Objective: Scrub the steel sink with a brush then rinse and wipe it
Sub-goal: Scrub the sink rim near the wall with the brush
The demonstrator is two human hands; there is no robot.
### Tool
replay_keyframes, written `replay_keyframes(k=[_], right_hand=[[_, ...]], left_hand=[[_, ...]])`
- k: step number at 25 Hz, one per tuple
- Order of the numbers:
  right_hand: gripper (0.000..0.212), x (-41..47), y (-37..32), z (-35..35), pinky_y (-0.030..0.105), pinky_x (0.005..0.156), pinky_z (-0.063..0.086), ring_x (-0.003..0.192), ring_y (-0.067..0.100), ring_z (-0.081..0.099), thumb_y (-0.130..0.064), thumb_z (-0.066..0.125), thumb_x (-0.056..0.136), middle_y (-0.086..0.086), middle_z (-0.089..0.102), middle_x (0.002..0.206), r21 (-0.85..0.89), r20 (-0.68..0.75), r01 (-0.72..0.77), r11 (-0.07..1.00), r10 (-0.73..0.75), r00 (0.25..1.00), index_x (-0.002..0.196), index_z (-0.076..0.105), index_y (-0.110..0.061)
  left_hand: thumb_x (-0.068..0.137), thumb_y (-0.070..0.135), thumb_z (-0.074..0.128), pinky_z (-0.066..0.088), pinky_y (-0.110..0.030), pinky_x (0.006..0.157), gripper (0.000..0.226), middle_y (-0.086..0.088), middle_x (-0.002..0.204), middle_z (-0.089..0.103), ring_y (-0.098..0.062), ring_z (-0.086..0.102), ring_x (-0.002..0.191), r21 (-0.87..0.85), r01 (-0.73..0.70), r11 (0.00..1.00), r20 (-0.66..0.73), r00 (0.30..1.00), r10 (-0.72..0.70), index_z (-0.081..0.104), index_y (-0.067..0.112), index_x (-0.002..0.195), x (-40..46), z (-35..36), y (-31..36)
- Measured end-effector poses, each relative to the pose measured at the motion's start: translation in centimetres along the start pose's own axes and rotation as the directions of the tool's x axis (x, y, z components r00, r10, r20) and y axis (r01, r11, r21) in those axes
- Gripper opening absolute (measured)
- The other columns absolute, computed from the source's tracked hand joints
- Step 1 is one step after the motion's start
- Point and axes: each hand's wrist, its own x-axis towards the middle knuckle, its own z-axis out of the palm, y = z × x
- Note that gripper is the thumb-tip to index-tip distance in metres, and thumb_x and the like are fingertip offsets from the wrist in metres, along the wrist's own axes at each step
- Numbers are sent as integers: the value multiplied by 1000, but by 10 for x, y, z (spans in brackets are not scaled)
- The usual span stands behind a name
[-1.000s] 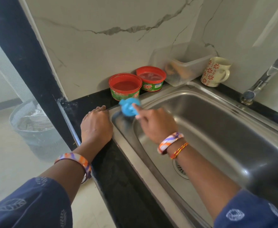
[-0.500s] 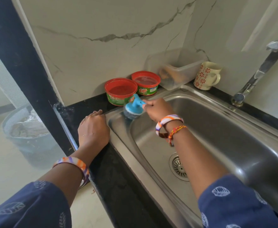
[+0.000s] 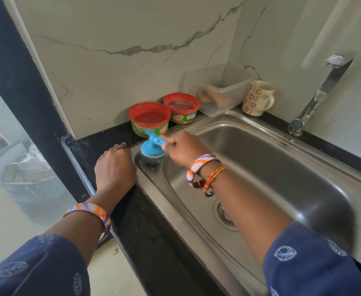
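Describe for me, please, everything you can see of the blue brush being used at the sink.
The brush has a round, light blue plastic top with a short blue knob handle sticking up from its middle, tilted toward the wall. Under the disc sits a band of dark, slightly blurred bristles pressed down on the flat steel rim at the sink's far left corner, just in front of the nearer red tub. The right hand pinches the handle from the right side; the left hand lies beside it without touching.

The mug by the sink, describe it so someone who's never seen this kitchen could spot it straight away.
Start at the steel sink and follow its back rim toward the tap. On the black counter, between a clear plastic box and the tap, stands the mug, the only cream one with red flowers.
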Motion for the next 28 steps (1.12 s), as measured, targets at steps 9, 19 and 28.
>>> replay_keyframes(k=[9, 19, 28], right_hand=[[34, 3, 7, -7, 32, 87, 46, 112, 30, 58, -28, 45, 95, 10, 63, 122, -92, -128, -89, 992, 76, 989, 124, 60, -22], [34, -1, 13, 3, 32, 87, 47, 113, 30, 58, -25, 45, 95, 11, 63, 122, -85, -126, 23, 996, -34, 992, 127, 58, -23], [38, 50, 107, -35, 32, 91, 43, 119, 32, 53, -22, 43, 96, 14, 58, 130, 49, -318, -257, 965, 259, 912, 132, 53, -22]], left_hand=[[93, 7, 41, 37, -41, 106, 42, -5, 146, 44, -29, 43, 132, -12, 26, 1000, 4, 1000, -26, 54, 11, 133, -3, -1, 2], [92, 6, 44, 37, -42, 106, 40, -4, 148, 41, -29, 43, 132, -3, 18, 1000, 13, 1000, -18, 55, 12, 131, -2, -2, 3], [100, 15, 32, 15, -35, 119, 47, -6, 155, 26, -21, 18, 146, -44, -59, 997, 14, 998, 60, 31, 10, 146, 7, 8, -4]])
